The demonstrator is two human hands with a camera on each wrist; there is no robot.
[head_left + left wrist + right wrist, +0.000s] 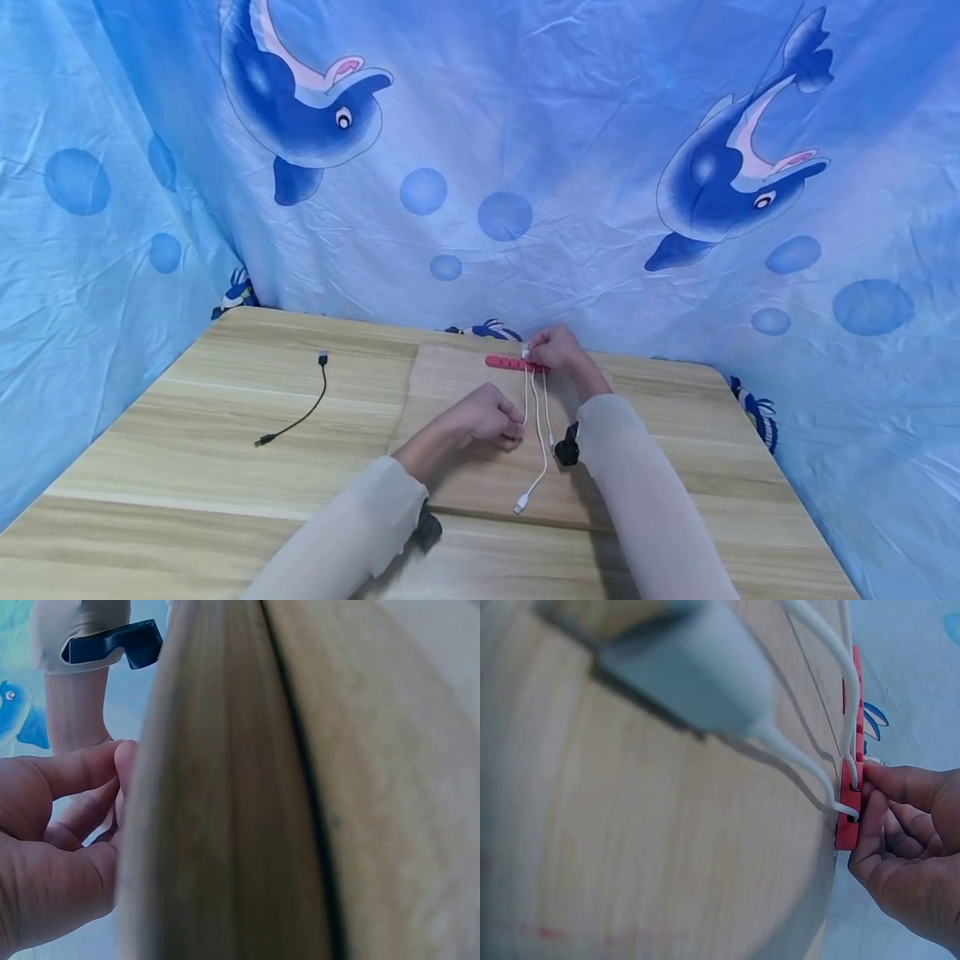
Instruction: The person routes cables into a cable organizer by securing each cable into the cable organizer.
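Note:
A red cable holder strip lies near the far edge of a wooden board, with white charging cables running through its right part toward me. My right hand is at the strip's far side, thumb and fingers pinching a white cable by its plug. In the right wrist view, the fingertips of that hand are close behind the red strip, and a blurred white connector hangs in front. My left hand pinches the near end of the leftmost white cable; the left wrist view hides that end.
A short black USB cable lies on the table at the left. The thin wooden board sits on the larger wooden table. A blue dolphin-print cloth hangs behind the table and along its sides.

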